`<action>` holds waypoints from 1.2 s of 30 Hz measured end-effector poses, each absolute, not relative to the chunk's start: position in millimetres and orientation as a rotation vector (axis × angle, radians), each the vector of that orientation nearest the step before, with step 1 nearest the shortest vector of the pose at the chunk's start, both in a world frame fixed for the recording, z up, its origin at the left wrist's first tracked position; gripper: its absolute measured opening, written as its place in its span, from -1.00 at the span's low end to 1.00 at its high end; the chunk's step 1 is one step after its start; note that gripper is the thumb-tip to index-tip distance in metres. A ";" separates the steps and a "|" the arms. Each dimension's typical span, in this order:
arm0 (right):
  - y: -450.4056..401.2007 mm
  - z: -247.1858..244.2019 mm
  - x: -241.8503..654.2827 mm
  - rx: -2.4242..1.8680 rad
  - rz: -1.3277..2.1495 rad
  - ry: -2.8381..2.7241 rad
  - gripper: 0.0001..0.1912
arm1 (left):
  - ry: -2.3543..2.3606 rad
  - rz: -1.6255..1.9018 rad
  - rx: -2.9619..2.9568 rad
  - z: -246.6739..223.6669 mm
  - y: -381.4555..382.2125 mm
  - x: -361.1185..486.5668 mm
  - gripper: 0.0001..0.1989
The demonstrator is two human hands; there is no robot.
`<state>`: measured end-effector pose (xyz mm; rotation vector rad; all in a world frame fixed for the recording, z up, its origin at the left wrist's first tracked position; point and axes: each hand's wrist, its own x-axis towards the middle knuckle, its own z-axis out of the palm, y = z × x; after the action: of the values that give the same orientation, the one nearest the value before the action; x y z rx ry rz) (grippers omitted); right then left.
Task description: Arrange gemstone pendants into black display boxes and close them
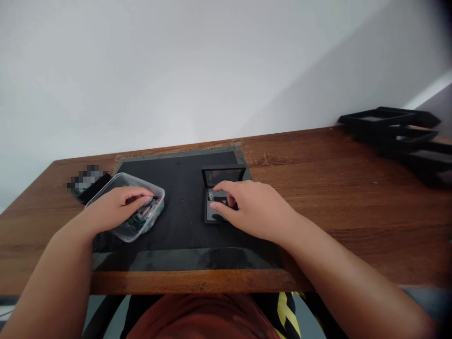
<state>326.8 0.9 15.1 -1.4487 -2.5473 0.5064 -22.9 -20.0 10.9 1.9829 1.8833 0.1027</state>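
My left hand [118, 205] reaches over the rim of a clear plastic tub [132, 235], its thumb and fingers pinched together. Small packets or pieces in mixed colours [144, 215] fill part of the tub; whatever the fingertips grip among them is too small to name. My right hand [249, 205] is over a small black case [208, 219] with its hinged lid [224, 175] raised. Thumb and index finger are apart there, with nothing visible held between them. Inside the case, near the index fingertip, a small shiny piece [211, 194] shows. The hand hides the case's right part.
Both containers stand on a black mat [180, 230] on a wooden table [318, 188]. Left of the tub lies a dark object, partly blurred out [93, 186]. Stacked black trays [395, 132] occupy the far right. A pale wall [176, 70] rises behind the table.
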 end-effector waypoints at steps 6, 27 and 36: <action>0.5 15.6 326.7 -1.456 0.507 -2.549 -0.55 | 1.795 0.184 1.901 12.5 -22.9 -21.4 -0.43; 1.6 12.9 325.4 -1.436 0.537 -2.554 -0.55 | 1.804 0.613 1.908 20.3 -28.3 -6.9 -0.64; 3.0 14.2 322.8 -1.411 0.584 -2.543 -0.61 | 1.582 0.990 1.752 25.9 -30.8 3.0 -0.70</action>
<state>322.8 3.0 14.2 -1.4106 -2.5434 0.5839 3.0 -30.8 25.9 1.7516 1.5821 0.9903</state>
